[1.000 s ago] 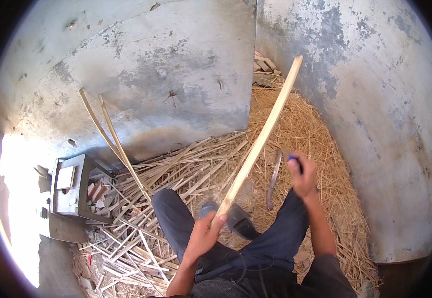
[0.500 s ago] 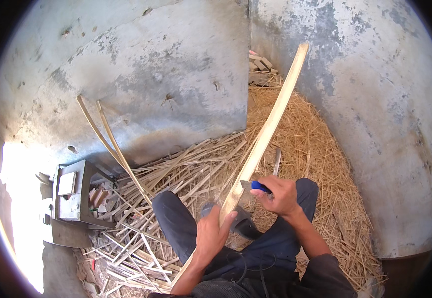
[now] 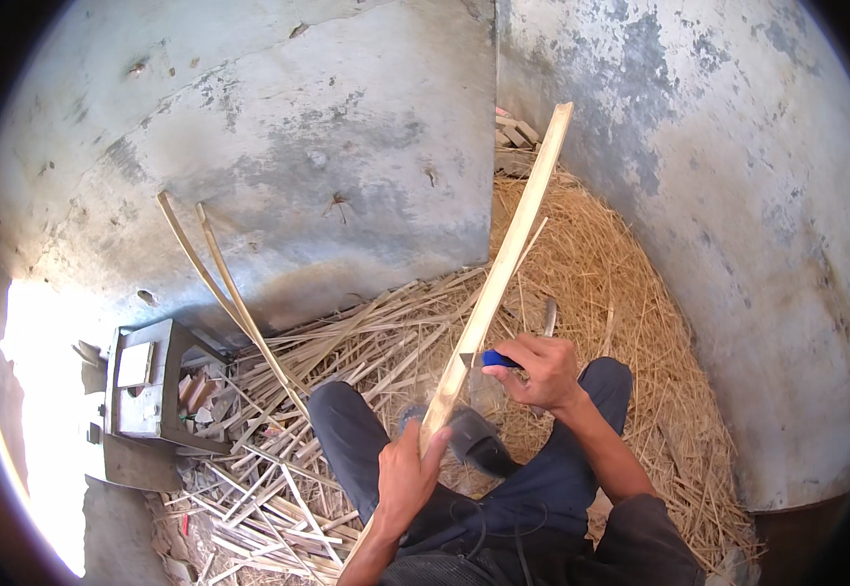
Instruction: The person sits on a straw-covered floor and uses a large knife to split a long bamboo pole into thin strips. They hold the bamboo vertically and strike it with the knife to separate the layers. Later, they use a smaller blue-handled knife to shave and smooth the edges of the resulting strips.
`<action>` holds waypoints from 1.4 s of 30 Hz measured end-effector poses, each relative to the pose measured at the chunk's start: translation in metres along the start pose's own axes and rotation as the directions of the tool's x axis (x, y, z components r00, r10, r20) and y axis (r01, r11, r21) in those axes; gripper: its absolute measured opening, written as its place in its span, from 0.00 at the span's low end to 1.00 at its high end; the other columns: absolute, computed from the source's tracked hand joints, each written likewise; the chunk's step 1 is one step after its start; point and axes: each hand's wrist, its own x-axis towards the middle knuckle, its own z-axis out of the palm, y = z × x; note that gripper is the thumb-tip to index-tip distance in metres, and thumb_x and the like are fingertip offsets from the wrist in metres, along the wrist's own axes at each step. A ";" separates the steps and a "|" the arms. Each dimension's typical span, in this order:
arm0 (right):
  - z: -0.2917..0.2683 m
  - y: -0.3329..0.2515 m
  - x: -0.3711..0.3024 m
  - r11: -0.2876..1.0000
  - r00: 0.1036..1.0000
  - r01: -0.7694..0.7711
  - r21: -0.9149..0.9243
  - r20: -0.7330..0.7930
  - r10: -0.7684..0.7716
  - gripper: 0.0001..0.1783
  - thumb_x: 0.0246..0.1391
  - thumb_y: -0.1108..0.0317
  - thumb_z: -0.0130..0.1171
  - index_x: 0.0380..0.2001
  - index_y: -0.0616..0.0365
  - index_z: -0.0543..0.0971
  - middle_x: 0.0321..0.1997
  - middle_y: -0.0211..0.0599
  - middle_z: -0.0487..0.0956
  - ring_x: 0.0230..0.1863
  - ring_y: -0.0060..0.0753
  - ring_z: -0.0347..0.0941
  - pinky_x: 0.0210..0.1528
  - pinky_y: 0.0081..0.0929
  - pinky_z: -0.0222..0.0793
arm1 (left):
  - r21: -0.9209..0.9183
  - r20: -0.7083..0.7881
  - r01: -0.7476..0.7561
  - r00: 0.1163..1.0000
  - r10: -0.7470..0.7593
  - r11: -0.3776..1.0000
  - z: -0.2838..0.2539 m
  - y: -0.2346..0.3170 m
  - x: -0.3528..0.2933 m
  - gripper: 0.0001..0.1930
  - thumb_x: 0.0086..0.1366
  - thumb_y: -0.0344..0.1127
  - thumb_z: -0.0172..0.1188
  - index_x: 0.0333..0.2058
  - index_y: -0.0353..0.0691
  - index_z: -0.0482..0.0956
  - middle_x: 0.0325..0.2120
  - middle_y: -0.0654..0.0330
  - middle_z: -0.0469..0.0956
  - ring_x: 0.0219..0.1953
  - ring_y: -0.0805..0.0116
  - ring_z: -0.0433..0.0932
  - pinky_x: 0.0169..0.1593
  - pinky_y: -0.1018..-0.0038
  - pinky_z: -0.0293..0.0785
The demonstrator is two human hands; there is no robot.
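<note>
A long, pale split bamboo strip [image 3: 500, 273] slants up and away from my lap, hollow near a node. My left hand [image 3: 408, 479] is closed around its lower part, close to my left thigh. In my right hand [image 3: 545, 373] is a knife with a blue handle [image 3: 499, 359]. Its short, dark blade meets the right edge of the strip, a little above my left hand. Along the strip's right side, farther up, a thin sliver [image 3: 533, 242] sticks out; where its lower end lies I cannot tell.
Bamboo slats [image 3: 386, 327] are heaped at left, and straw-like shavings [image 3: 630, 322] cover the floor at right. Two curved strips [image 3: 239, 303] lean on the grey wall [image 3: 347, 127]. A boxy wooden stand [image 3: 166, 391] is at far left. Behind the hands lies a metal blade-like piece [image 3: 550, 314].
The bamboo strip's far end has swung left and slightly down. My right hand and the knife have shifted a little left along its edge. A thin sliver now shows beside the strip.
</note>
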 end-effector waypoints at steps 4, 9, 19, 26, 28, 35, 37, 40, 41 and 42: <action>0.011 0.032 0.018 0.987 0.979 -0.142 0.072 -0.134 0.150 0.21 0.65 0.46 0.67 0.37 0.55 0.88 0.28 0.38 0.86 0.24 0.37 0.82 0.26 0.31 0.75 | 0.015 0.016 0.061 0.998 -0.061 0.998 -0.008 -0.006 -0.016 0.20 0.75 0.46 0.63 0.38 0.31 0.75 0.22 0.36 0.79 0.29 0.30 0.80 0.32 0.46 0.73; 0.013 0.090 0.050 0.986 0.978 -0.169 0.003 -0.123 0.168 0.25 0.66 0.43 0.64 0.39 0.56 0.89 0.30 0.39 0.87 0.26 0.39 0.83 0.28 0.33 0.76 | 0.044 0.054 0.174 0.983 -0.176 0.984 -0.018 -0.024 -0.044 0.20 0.75 0.47 0.63 0.36 0.32 0.74 0.22 0.35 0.79 0.29 0.29 0.80 0.31 0.46 0.72; 0.046 0.159 0.100 0.962 0.964 -0.247 -0.119 0.066 0.256 0.30 0.70 0.37 0.57 0.43 0.54 0.90 0.23 0.36 0.83 0.22 0.31 0.78 0.25 0.31 0.70 | 0.064 -0.003 0.226 0.974 -0.227 0.972 -0.026 -0.052 -0.069 0.22 0.75 0.48 0.63 0.33 0.32 0.73 0.20 0.35 0.78 0.28 0.28 0.79 0.30 0.46 0.71; 0.042 0.261 0.132 0.785 0.765 -0.619 -0.032 -0.247 0.594 0.32 0.70 0.38 0.56 0.49 0.59 0.88 0.36 0.49 0.88 0.39 0.50 0.84 0.44 0.43 0.77 | 0.138 0.070 0.274 0.956 -0.286 0.952 -0.035 -0.072 -0.103 0.25 0.77 0.52 0.59 0.33 0.31 0.77 0.20 0.42 0.78 0.25 0.41 0.80 0.31 0.54 0.72; 0.003 0.333 0.108 0.676 0.682 -0.724 -0.138 -0.283 0.674 0.34 0.70 0.39 0.56 0.49 0.63 0.87 0.42 0.53 0.88 0.45 0.50 0.85 0.49 0.45 0.76 | 0.101 0.157 0.295 0.938 -0.308 0.950 -0.042 -0.079 -0.121 0.29 0.80 0.59 0.50 0.48 0.35 0.83 0.31 0.60 0.83 0.34 0.59 0.82 0.40 0.59 0.76; -0.021 0.370 0.009 0.474 0.506 -0.754 -0.456 0.058 0.861 0.36 0.68 0.38 0.58 0.50 0.66 0.86 0.48 0.53 0.88 0.48 0.53 0.85 0.52 0.48 0.76 | -0.310 0.309 0.444 0.883 -0.353 0.841 -0.025 -0.139 -0.089 0.28 0.84 0.55 0.46 0.33 0.35 0.77 0.20 0.65 0.72 0.21 0.74 0.70 0.27 0.73 0.66; -0.010 0.361 -0.029 0.519 0.482 -0.802 -0.298 0.191 0.855 0.35 0.69 0.38 0.58 0.51 0.65 0.86 0.42 0.47 0.87 0.43 0.44 0.83 0.49 0.44 0.77 | -0.472 0.481 0.540 0.820 -0.309 0.697 -0.017 -0.132 -0.057 0.30 0.85 0.58 0.40 0.33 0.37 0.75 0.19 0.68 0.67 0.20 0.76 0.66 0.25 0.76 0.63; 0.018 0.296 -0.046 0.413 0.410 -0.908 0.070 0.351 0.842 0.28 0.72 0.42 0.56 0.50 0.59 0.82 0.29 0.28 0.76 0.28 0.23 0.72 0.31 0.27 0.68 | -0.550 0.676 0.697 0.695 -0.245 0.461 -0.004 -0.106 -0.015 0.34 0.84 0.63 0.31 0.35 0.39 0.74 0.19 0.69 0.63 0.18 0.79 0.63 0.23 0.79 0.61; 0.018 0.264 -0.042 0.315 0.384 -0.922 0.224 0.439 0.812 0.25 0.74 0.44 0.55 0.50 0.58 0.80 0.26 0.23 0.71 0.23 0.18 0.66 0.25 0.21 0.63 | -0.550 0.727 0.741 0.652 -0.216 0.386 -0.001 -0.096 -0.002 0.35 0.84 0.64 0.28 0.36 0.40 0.74 0.19 0.69 0.62 0.17 0.79 0.62 0.23 0.80 0.62; 0.011 0.237 -0.043 0.256 0.406 -0.897 0.361 0.443 0.799 0.25 0.75 0.45 0.54 0.50 0.57 0.79 0.26 0.22 0.70 0.21 0.15 0.64 0.23 0.19 0.60 | -0.542 0.746 0.733 0.645 -0.165 0.411 0.003 -0.086 0.012 0.37 0.84 0.65 0.27 0.36 0.39 0.74 0.18 0.69 0.62 0.17 0.79 0.62 0.23 0.79 0.62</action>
